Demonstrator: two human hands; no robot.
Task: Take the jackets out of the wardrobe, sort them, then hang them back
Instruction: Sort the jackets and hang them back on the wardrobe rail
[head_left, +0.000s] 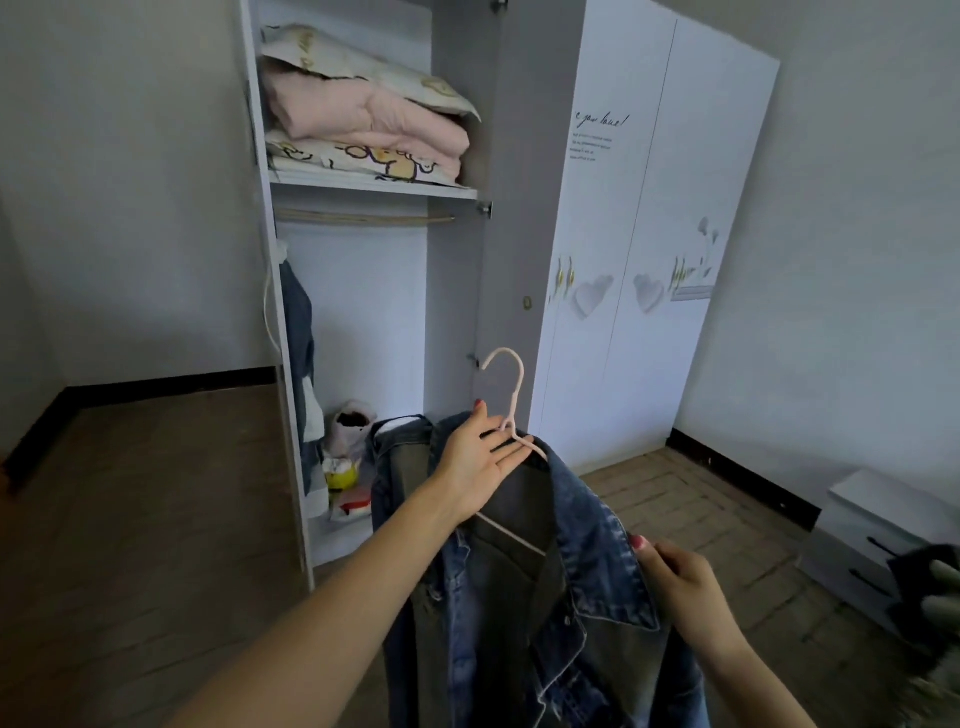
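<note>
We hold denim jacket (545, 597) on pink hanger (506, 410): left hand (480, 467) flat-fingered under hanger neck, right hand (685, 587) pinching collar. Wardrobe rail (363, 217) up-left of left hand, nearer it; hook points left.

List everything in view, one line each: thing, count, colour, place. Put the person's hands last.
denim jacket: one, blue, on the hanger, held in front of the wardrobe
hanger: one, pale pink, inside the jacket, hook up
wardrobe: one, white, left compartment open
rail: one, pale, under the shelf, bare
folded bedding: a stack, pink and cream, top shelf
hanging garment: one, blue, far left inside
bags: several, white and yellow, wardrobe floor
drawer unit: one, white, far right
left hand: fingers straight, at the hanger's neck
right hand: grips the jacket's collar
</note>
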